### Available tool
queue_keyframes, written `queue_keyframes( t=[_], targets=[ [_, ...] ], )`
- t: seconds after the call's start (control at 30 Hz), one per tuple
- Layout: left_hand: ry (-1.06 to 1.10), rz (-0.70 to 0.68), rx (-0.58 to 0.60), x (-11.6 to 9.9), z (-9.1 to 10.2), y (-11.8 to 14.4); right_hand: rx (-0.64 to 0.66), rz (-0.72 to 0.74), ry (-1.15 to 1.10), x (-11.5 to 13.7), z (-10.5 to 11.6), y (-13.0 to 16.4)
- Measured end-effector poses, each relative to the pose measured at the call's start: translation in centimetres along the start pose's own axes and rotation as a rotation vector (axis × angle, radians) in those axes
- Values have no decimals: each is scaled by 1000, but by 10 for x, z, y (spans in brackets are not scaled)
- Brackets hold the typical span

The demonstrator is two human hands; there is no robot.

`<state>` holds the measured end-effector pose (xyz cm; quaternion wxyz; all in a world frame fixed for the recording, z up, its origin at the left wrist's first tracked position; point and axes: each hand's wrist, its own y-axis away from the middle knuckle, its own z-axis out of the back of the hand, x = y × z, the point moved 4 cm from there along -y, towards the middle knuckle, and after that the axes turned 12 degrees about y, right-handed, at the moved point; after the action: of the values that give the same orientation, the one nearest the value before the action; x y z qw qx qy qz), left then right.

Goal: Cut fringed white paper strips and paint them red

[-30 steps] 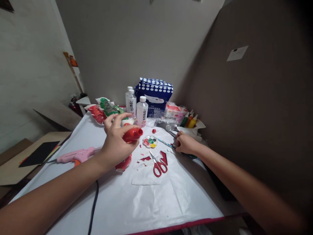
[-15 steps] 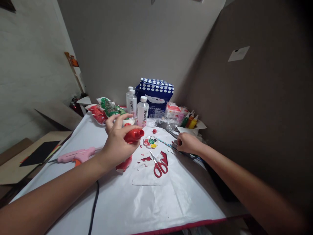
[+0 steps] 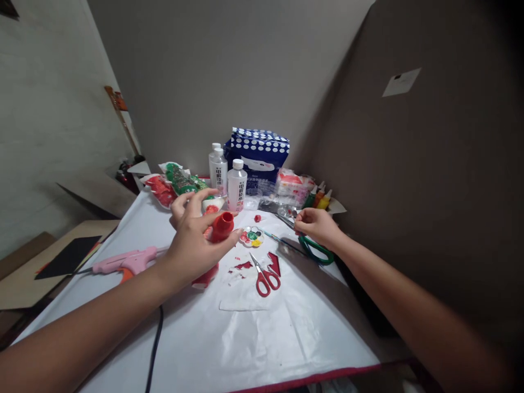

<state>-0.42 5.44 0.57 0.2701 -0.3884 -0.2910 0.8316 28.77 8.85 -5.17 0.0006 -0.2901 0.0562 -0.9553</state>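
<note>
My left hand (image 3: 190,232) is wrapped round an uncapped red paint bottle (image 3: 221,228), its open mouth tilted up towards me. Beyond it lies a small red cap (image 3: 257,218). My right hand (image 3: 317,225) has thumb and fingers pinched together above green-handled scissors (image 3: 317,252); a small dark bit shows at the fingertips, too small to name. A flower-shaped palette (image 3: 251,237) with red, green, yellow and black paint sits between the hands. Beside it a thin blue brush (image 3: 273,238) points towards the palette. Red-handled scissors (image 3: 267,279) lie nearer me.
A pink glue gun (image 3: 131,261) with a black cord lies left. Bottles (image 3: 237,188), a blue bag (image 3: 262,153) and painted red and green pieces (image 3: 177,177) stand at the back. Paint bottles (image 3: 323,201) are back right. Red scraps (image 3: 274,263) lie on the white cover (image 3: 254,338).
My right hand has lifted slightly, uncovering the green scissor handles. My left hand has tipped the red bottle more upright, its mouth turning upward.
</note>
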Motion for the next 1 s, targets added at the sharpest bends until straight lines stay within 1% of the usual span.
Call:
queue_keyframes(
  t=[0.13, 0.23, 0.3, 0.43, 0.5, 0.57, 0.67, 0.77, 0.87, 1.0],
  targets=[
    [3, 25, 48, -4, -2, 2, -63, 73, -348, 28, 11, 11],
    [1, 40, 87, -7, -6, 5, -67, 143, -531, 59, 9, 26],
    [-9, 45, 113, -9, -8, 8, -57, 167, -610, 80, 3, 37],
    [-27, 39, 153, -9, -10, 11, -57, 223, -692, 118, -11, 57],
    [-24, 20, 186, -9, -11, 13, -36, 268, -602, 134, -18, 64],
    [-28, -18, 233, -10, -12, 14, -58, 329, -478, 145, -22, 69],
    [-62, -42, 326, -9, -12, 12, -112, 373, -379, 152, -23, 67],
    [-137, -22, 412, -8, -7, 8, -108, 301, -362, 145, -24, 55],
    [-258, -15, 454, -6, 3, 4, -27, 249, -357, 134, -32, 37],
    [-393, -16, 445, -5, 19, -1, 125, 248, -323, 122, -57, 19]
  ],
)
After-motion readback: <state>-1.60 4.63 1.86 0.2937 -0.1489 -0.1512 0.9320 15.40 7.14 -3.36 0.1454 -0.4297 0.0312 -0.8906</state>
